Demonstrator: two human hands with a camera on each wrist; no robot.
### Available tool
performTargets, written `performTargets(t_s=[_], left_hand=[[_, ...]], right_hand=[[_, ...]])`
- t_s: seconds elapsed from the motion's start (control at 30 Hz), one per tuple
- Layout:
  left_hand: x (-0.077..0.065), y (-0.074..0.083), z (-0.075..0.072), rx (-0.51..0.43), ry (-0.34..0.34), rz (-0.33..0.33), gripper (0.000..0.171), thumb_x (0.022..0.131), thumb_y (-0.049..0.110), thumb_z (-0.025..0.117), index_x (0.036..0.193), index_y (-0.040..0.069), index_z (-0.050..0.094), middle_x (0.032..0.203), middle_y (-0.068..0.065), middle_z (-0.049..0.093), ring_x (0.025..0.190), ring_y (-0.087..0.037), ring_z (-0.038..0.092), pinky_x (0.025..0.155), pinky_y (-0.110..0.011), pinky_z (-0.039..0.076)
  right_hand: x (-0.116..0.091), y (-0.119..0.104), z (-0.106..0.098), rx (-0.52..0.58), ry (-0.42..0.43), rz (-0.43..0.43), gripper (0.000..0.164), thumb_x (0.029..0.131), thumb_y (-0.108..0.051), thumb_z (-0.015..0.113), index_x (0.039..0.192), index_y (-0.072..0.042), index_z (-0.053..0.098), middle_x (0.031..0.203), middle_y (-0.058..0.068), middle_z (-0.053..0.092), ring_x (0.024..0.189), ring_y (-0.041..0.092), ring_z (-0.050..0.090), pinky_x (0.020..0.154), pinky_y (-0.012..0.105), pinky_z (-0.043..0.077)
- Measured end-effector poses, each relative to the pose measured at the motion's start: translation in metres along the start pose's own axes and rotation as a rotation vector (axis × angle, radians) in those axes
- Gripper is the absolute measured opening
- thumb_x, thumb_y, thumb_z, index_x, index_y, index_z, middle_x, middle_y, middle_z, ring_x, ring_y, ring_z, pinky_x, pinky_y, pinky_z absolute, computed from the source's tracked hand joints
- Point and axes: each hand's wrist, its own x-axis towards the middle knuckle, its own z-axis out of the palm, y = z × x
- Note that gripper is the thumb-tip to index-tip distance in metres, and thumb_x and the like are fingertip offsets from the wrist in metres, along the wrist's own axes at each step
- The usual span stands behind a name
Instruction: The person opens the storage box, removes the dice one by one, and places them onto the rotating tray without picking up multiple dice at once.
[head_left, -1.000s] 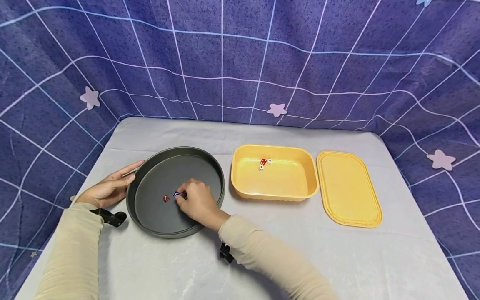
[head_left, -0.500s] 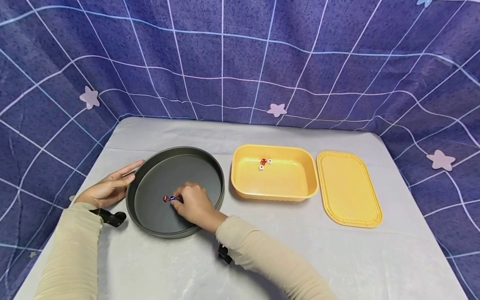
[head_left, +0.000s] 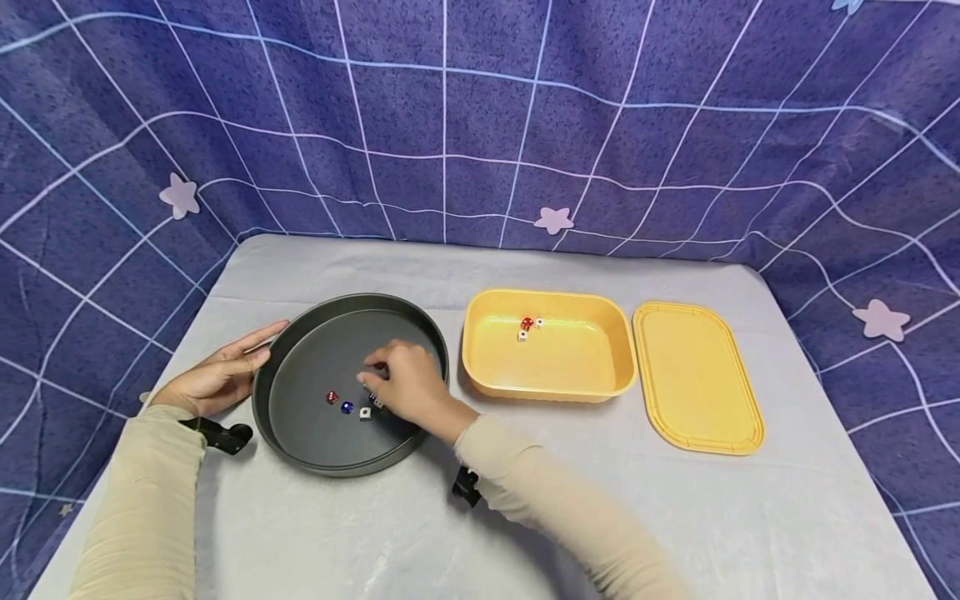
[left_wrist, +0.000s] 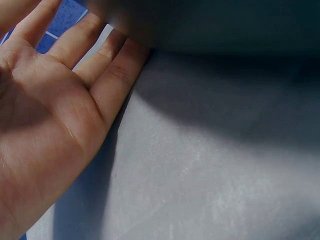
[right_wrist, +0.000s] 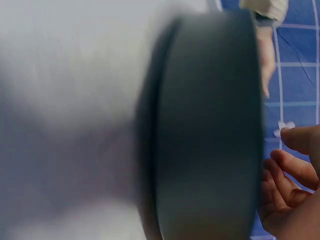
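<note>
My left hand (head_left: 221, 375) is at the left side of a round dark cake pan (head_left: 397, 337), its thumb at the rim and fairly straight fingers along the outer wall; the left wrist view shows the fingers against that wall. My right hand (head_left: 408, 379) hovers over the pan's right half, thumb and index finger parted, nothing seen between them. In the right wrist view its fingers (right_wrist: 290, 170) are loosely bent. On the pan floor lie a red die (head_left: 332, 397), a blue die (head_left: 347, 407) and a white die (head_left: 365, 413). More dice (head_left: 376, 401) are partly hidden beneath the right hand.
Right of the pan stands a yellow plastic container (head_left: 547, 362) with a red die (head_left: 527, 323) and two white dice (head_left: 522, 337) inside. Beside it lies its yellow lid (head_left: 701, 379). A blue curtain (head_left: 480, 125) surrounds the light grey tablecloth (head_left: 600, 492).
My right hand has let go of the blue die beside the red one and drawn back to the right. White and other dice now show below its fingers. The left hand stays put.
</note>
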Motion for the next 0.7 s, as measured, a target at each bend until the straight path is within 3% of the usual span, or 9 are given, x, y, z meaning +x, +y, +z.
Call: performTargets(t_s=[0.13,0.37,0.7], left_hand=[[0.0,0.0,0.0,0.001,0.004,-0.002,0.055,0.105,0.002,0.02,0.156,0.021,0.011,0.144,0.006,0.047,0.123,-0.013,0.052,0.097,-0.031,0.046],[0.0,0.0,0.0,-0.005,0.011,-0.005,0.055,0.105,0.001,0.021,0.156,0.021,0.012,0.143,0.005,0.048,0.122,-0.013,0.053,0.096,-0.031,0.047],[0.0,0.0,0.0,-0.005,0.01,0.0,0.055,0.105,0.001,0.021,0.155,0.021,0.013,0.145,0.005,0.046,0.125,-0.013,0.051,0.097,-0.031,0.047]], right_hand=[[0.005,0.016,-0.021,0.036,0.032,0.05,0.025,0.088,-0.028,0.071,0.106,-0.011,0.074,0.1,0.002,0.07,0.089,0.013,0.063,0.079,0.025,0.049],[0.002,0.054,-0.05,0.089,0.151,0.1,0.023,0.087,-0.021,0.072,0.104,-0.005,0.074,0.096,0.008,0.07,0.086,0.021,0.064,0.076,0.031,0.05],[-0.01,0.112,-0.073,0.092,0.255,0.25,0.021,0.085,-0.015,0.073,0.102,-0.003,0.073,0.093,0.011,0.071,0.084,0.024,0.065,0.077,0.035,0.051]])
